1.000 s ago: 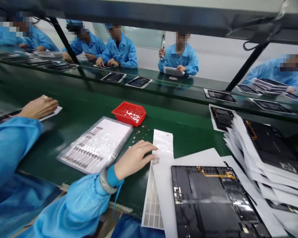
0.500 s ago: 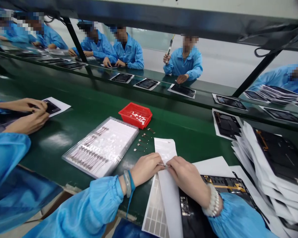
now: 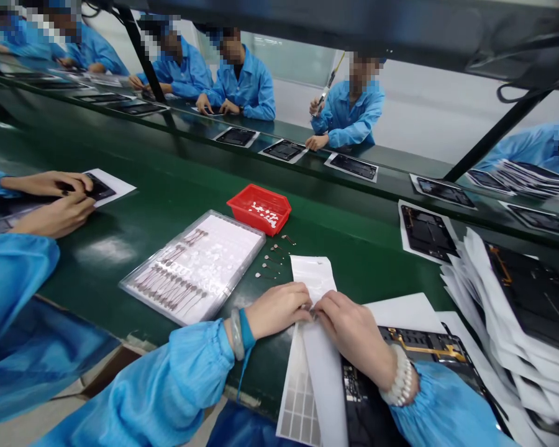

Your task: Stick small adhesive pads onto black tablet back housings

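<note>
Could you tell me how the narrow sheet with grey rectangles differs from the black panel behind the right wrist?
Width: the narrow sheet is a slim strip, while the black panel is clearly broader.
Surface: the narrow sheet bears rows of grey rectangles on white; the black panel carries an orange ribbon on dark parts.
Both are partly hidden by the right hand.

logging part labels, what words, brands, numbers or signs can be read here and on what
None can be read.
Sheet of grey rectangles: no legible text.
Red bin: no lettering visible.
Black panel and stacked panels: any fine print is too small or blurred to read.
</note>
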### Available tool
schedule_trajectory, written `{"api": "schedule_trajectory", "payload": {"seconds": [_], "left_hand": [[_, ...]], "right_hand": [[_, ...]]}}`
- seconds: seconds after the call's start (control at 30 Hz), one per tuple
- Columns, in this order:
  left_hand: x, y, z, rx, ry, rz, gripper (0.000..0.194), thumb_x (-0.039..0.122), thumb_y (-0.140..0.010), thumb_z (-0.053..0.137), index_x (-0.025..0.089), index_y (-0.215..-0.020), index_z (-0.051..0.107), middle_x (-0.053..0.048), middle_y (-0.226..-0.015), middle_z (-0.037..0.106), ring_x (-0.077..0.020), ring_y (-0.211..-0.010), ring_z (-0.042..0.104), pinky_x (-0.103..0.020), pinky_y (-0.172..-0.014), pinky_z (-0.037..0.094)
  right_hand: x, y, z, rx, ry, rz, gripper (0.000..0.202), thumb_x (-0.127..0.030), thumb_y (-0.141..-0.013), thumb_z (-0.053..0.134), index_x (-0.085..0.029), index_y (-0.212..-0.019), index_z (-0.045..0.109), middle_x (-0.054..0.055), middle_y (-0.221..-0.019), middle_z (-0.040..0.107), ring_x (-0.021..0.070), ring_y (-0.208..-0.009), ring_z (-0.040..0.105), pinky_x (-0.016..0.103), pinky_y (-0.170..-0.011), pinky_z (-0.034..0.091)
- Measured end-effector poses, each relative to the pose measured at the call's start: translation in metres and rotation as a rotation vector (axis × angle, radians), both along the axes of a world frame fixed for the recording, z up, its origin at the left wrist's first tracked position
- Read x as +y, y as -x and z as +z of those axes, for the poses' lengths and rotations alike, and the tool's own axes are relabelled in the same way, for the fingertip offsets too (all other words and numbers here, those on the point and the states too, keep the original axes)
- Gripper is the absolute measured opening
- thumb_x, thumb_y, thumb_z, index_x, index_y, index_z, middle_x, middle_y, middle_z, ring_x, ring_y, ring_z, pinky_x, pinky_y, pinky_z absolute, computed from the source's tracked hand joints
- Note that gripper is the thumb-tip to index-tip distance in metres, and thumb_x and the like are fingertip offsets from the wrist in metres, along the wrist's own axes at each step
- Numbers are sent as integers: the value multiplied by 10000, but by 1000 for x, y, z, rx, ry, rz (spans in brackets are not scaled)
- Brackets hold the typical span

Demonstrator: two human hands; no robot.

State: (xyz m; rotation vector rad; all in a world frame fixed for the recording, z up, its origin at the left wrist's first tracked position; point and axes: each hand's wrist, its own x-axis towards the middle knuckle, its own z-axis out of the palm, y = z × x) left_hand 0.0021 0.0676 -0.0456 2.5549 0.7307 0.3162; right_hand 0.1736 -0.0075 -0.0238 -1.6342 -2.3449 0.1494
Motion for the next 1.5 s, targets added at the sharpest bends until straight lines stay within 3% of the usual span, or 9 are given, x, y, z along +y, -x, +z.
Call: {"api": "schedule_trajectory", "payload": {"seconds": [0.1, 0.17, 0.27, 0.37, 0.43, 0.53, 0.67, 0.9, 1.5], "left_hand": [[2, 7, 7, -6, 44, -34, 390, 408, -730, 756, 171, -1014, 632, -27, -1016, 635, -181, -960, 612, -238, -835, 470], [-3, 11, 15, -61, 8, -9, 492, 465, -765, 707, 167, -1133, 572, -58, -1106, 616, -200, -1007, 591, -275, -866, 460], [-21, 10, 25, -188, -223, -72, 281, 385, -930, 516, 191, -1130, 554, -48, -1074, 622, -196, -948, 570, -316, -810, 436], [-49, -3, 24, -193, -440, -349, 191, 191, -965, 417, 192, -1039, 593, -23, -948, 628, -163, -794, 547, -303, -679, 406], [-66, -13, 17, -159, -529, -459, 188, 142, -941, 430, 156, -1011, 604, -35, -907, 615, -159, -743, 531, -302, -628, 397], [-80, -25, 6, -143, -610, -503, 163, 147, -923, 454, 131, -922, 615, -55, -846, 594, -170, -731, 525, -301, -607, 394], [-92, -25, 1, -213, -633, -569, 220, 154, -928, 419, 109, -907, 634, -91, -885, 610, -197, -801, 552, -314, -647, 414], [-103, -17, -5, -248, -583, -440, 288, 118, -946, 352, 86, -1026, 627, -88, -948, 643, -185, -810, 575, -314, -665, 440], [-104, -15, -9, -226, -576, -440, 283, 122, -948, 349, 87, -1037, 615, -96, -942, 647, -189, -846, 578, -318, -700, 446]], "right_hand": [[-12, -11, 16, 279, 111, -104, 123, -168, -880, 490, -202, -818, 590, 21, -827, 624, 161, -790, 585, 272, -690, 456], [-28, -24, 29, 486, 233, -210, 124, -233, -871, 505, -210, -782, 587, 2, -771, 616, 147, -737, 576, 258, -666, 457], [-61, -40, 36, 656, 369, -364, 150, -326, -828, 563, -213, -735, 596, -10, -721, 608, 142, -685, 569, 258, -643, 455], [-89, -41, 23, 677, 368, -478, 169, -326, -815, 581, -217, -688, 607, -1, -730, 612, 161, -732, 572, 293, -720, 459], [-100, -36, 9, 666, 296, -531, 178, -320, -830, 567, -222, -688, 614, 14, -743, 612, 181, -769, 565, 322, -753, 456], [-108, -28, -7, 627, 193, -552, 193, -320, -857, 550, -227, -701, 614, 37, -776, 617, 210, -837, 546, 362, -789, 439], [-114, -26, -12, 538, 166, -558, 198, -296, -883, 525, -233, -713, 605, 40, -815, 613, 223, -886, 519, 391, -818, 408], [-125, -27, -12, 438, 188, -547, 200, -288, -869, 526, -244, -690, 602, 38, -835, 593, 234, -911, 497, 391, -807, 408], [-126, -15, -12, 392, 173, -615, 204, -256, -857, 538, -234, -661, 590, 33, -830, 569, 243, -920, 461, 415, -822, 354]]}}
